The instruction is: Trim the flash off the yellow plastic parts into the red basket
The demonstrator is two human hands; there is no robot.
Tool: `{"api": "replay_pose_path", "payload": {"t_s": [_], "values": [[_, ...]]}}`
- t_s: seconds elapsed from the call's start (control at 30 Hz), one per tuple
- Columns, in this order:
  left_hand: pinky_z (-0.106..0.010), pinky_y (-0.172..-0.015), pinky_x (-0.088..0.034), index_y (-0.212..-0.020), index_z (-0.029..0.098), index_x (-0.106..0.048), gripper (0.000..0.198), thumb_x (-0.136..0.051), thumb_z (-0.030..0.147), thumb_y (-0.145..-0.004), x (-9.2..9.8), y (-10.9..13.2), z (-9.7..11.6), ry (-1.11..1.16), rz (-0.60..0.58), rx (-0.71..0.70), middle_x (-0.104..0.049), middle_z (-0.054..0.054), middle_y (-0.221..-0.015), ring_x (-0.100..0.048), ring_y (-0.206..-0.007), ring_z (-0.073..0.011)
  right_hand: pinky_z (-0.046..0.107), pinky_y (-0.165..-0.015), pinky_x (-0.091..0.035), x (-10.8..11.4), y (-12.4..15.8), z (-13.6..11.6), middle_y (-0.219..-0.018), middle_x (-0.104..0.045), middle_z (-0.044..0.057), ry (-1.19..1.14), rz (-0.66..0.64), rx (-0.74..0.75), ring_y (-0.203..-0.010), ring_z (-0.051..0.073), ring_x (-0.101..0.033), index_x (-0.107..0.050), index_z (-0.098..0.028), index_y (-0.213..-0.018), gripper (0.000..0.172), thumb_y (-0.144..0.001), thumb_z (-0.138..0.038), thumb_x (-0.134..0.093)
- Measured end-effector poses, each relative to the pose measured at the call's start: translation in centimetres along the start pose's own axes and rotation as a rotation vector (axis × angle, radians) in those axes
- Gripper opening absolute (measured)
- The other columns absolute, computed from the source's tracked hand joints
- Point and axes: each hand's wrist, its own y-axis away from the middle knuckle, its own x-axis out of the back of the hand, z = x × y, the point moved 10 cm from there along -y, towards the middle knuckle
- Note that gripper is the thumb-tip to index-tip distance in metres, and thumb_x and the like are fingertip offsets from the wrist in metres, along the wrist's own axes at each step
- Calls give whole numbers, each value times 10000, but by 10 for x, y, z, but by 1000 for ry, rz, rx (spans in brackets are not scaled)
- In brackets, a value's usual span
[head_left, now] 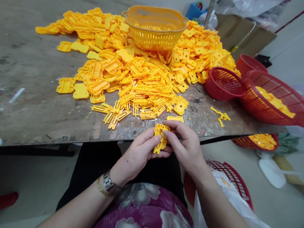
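Note:
Just off the table's front edge, a small yellow plastic part (159, 129) is held between both hands. My left hand (144, 146) is closed on it, thumb across its face and fingers behind. My right hand (185, 143) grips the same part from the right, thumb pressing on its face and forefinger at its top edge. Whether a second piece sits inside it, I cannot make out. Narrow yellow slotted strips (113, 113) lie on the table beyond my left hand. Close to my right fingers, a flat yellow piece (175, 119) rests at the edge.
A large pile of yellow parts (105, 68) covers the table's middle, with a yellow basket (155, 37) on it. Small red basket (222, 89) and large red basket (294, 93) stand at right. Below are another red basket (236, 178) and a white bag (229, 207).

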Motion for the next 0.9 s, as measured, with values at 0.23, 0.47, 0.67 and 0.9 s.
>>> {"api": "replay_pose_path", "payload": {"t_s": [0.23, 0.47, 0.67, 0.9], "values": [[-311, -777, -542, -1088, 173, -593, 239, -524, 298, -896, 1, -2, -2, -5, -4, 12, -647, -89, -1049, -657, -860, -170, 291, -788, -495, -10, -6, 20, -942, -683, 30, -162, -78, -164, -854, 157, -630, -647, -192, -1012, 197, -904, -290, -515], [-297, -774, -538, -1116, 178, -595, 266, -555, 290, -877, -1, -2, -2, -29, -15, 22, -645, -85, -1052, -652, -850, -158, 286, -770, -489, -6, -7, 18, -898, -680, 27, -140, -23, -149, -823, 159, -623, -659, -191, -952, 167, -884, -291, -543], [-280, -736, -536, -1078, 165, -578, 230, -537, 288, -889, 2, -5, 2, -81, 15, -16, -645, -62, -956, -639, -793, -137, 267, -735, -493, -10, -8, 20, -881, -674, 18, -184, -43, -167, -798, 146, -622, -657, -194, -954, 160, -875, -290, -556], [-261, -661, -531, -1030, 171, -596, 217, -586, 297, -854, 7, -6, 6, -143, 66, -47, -650, -40, -881, -638, -729, -135, 234, -649, -487, -18, -10, 20, -831, -645, 10, -294, -117, -222, -732, 127, -598, -639, -180, -904, 148, -864, -301, -563]]}}
